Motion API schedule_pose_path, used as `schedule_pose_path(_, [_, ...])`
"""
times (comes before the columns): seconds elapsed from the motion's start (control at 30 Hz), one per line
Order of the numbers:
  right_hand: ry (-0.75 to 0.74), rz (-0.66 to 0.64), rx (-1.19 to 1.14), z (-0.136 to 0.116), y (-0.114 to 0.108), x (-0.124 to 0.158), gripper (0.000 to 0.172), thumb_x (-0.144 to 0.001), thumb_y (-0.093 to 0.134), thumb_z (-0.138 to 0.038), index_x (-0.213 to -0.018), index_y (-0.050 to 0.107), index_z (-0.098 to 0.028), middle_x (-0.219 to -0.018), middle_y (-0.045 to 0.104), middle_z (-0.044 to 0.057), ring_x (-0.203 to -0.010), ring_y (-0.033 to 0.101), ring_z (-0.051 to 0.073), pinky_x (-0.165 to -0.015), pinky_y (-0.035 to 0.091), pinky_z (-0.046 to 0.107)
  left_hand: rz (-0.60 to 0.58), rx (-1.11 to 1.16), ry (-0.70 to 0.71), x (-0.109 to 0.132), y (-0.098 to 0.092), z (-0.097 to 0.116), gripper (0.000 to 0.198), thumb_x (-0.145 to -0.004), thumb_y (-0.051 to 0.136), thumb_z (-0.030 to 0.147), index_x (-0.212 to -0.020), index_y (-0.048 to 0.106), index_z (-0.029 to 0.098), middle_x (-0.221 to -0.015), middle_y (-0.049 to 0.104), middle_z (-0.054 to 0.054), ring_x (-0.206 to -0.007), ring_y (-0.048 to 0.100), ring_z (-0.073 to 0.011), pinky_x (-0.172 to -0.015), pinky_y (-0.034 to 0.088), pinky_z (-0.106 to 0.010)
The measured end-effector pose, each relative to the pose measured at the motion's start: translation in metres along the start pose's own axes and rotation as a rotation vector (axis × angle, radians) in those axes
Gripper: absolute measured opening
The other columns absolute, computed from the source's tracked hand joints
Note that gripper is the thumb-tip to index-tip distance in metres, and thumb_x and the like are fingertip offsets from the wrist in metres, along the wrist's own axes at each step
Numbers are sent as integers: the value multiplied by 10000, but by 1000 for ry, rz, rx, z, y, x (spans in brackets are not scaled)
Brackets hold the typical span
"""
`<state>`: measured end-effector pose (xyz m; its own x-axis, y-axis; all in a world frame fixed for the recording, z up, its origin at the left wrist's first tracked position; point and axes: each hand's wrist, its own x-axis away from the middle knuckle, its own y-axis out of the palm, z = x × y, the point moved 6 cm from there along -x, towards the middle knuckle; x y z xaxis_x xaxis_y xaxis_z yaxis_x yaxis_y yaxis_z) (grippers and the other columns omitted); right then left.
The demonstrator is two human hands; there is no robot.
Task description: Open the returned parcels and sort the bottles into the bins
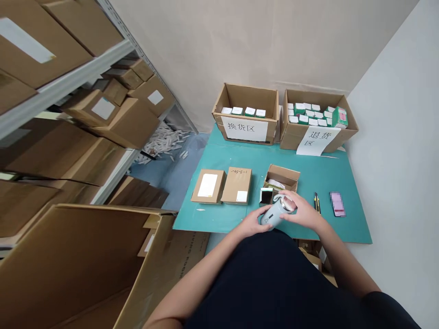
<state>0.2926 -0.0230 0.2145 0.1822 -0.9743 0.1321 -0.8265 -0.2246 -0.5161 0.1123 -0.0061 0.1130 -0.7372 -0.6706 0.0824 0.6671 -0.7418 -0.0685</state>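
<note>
Close to my body, over the table's front edge, I hold a pale blue-grey insulated bottle (274, 214) tilted up to the right. My left hand (254, 222) wraps round its lower part. Around the lid end, which has a carry strap and a shiny rim, the fingers of my right hand (302, 211) are closed. Just behind the bottle stands a small open box (266, 195) with a dark inside. Beyond that is an open brown carton (290, 173) with some white packing in it.
Two closed cartons (237, 185) lie left on the green table (236, 155). A yellow-black utility knife (317, 202) and a phone (338, 204) lie right. Behind stand two labelled bins (247, 89) (317, 97) holding several white-green boxes. Loaded shelves (82, 68) and a big open carton (85, 256) flank the left.
</note>
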Motion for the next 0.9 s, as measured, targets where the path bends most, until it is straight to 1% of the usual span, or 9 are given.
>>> schedule_pose_path(0.07, [6,3,97,5,6,8,615,-782,748,-358,-1366,563,-296,-1378,603,91,-1297,569,301,-1077,476,461,37,-59,13,3,-2,-8,608,-776,749,378,-1345,613,214,-1355,646,-114,-1209,626,-278,-1054,485,-416])
schedule_pose_path(0.13, [21,61,156,10,9,15,576,-796,720,-366,-1342,563,-276,-1352,609,102,-1260,592,297,-1039,504,445,178,-149,-14,2,-14,-16,447,-848,669,401,-1249,660,204,-1239,681,-111,-1085,665,-240,-952,536,-373])
schedule_pose_path(0.2, [24,148,197,12,9,20,538,-806,698,-373,-1314,561,-260,-1331,611,113,-1239,602,300,-1014,519,439,363,-292,-106,-2,-29,-23,360,-908,587,419,-1172,674,190,-1106,683,-106,-965,669,-220,-838,549,-341])
schedule_pose_path(0.27, [17,226,234,12,7,23,506,-813,683,-377,-1290,559,-257,-1306,615,116,-1214,613,303,-993,528,436,471,-430,-236,-13,-41,-29,395,-912,592,443,-1204,646,183,-1077,666,-110,-944,659,-231,-789,534,-330])
schedule_pose_path(0.33, [4,263,269,9,5,22,491,-826,668,-379,-1289,552,-262,-1289,616,114,-1184,626,300,-978,534,433,470,-507,-352,-29,-47,-35,530,-878,653,470,-1315,579,180,-1153,656,-129,-1003,653,-259,-801,516,-331])
schedule_pose_path(0.43, [-40,266,312,3,4,13,483,-837,656,-376,-1294,542,-271,-1275,615,109,-1175,628,295,-982,533,439,392,-572,-450,-56,-51,-44,640,-857,681,479,-1403,519,189,-1225,646,-145,-1044,646,-286,-813,490,-330])
schedule_pose_path(0.57, [-77,246,335,-2,5,-3,474,-834,654,-355,-1285,537,-272,-1262,616,103,-1168,632,287,-965,547,433,285,-620,-459,-79,-55,-57,457,-860,665,398,-1274,636,207,-1091,685,-107,-920,655,-256,-742,461,-299])
schedule_pose_path(0.7, [-74,263,346,-2,6,-16,488,-832,657,-353,-1296,531,-268,-1275,612,105,-1162,638,285,-934,564,420,254,-527,-411,-84,-61,-68,309,-871,617,270,-1163,696,210,-878,709,-38,-782,641,-197,-668,429,-257])
schedule_pose_path(0.9, [-101,280,370,7,12,-31,495,-837,664,-353,-1303,535,-247,-1289,609,119,-1175,636,285,-964,561,427,289,-437,-339,-80,-66,-78,259,-907,532,239,-1046,746,196,-840,725,-34,-760,642,-185,-665,430,-252])
